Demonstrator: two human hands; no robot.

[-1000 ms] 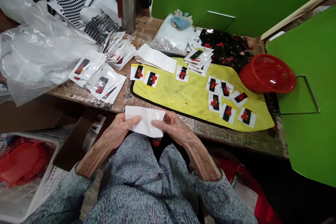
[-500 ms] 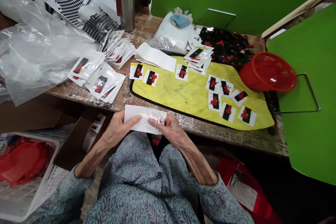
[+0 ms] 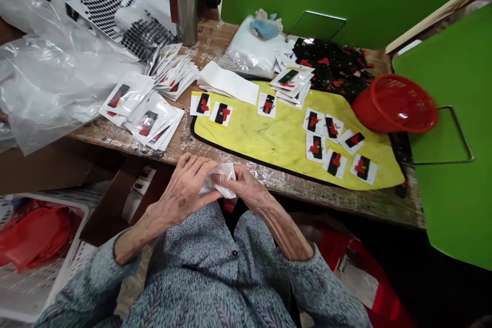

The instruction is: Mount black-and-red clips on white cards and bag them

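Note:
Between my left hand [image 3: 187, 183] and my right hand [image 3: 246, 187] is a small white sheet with a glossy film [image 3: 220, 181], now bunched up. Both hands pinch it at the table's front edge, and my fingers hide part of it. Beyond them lies a yellow mat [image 3: 246, 139] with a black border, carrying several white cards printed in black and red [image 3: 334, 164]. Neither hand touches the mat or cards. A stack of white paper strips [image 3: 227, 83] sits at the mat's far edge.
Piles of packeted cards [image 3: 142, 118] lie left on the worn wooden table [image 3: 215, 43], by a clear plastic bag [image 3: 49, 66]. A red basket [image 3: 395, 103] tilts against a green board [image 3: 449, 128]. A steel flask [image 3: 187, 5] stands behind. Below left is a white crate [image 3: 38, 246].
The white sheet, held flat and wide earlier, is now bunched into a small wad. My fingers have curled around it, and my hands have moved closer together.

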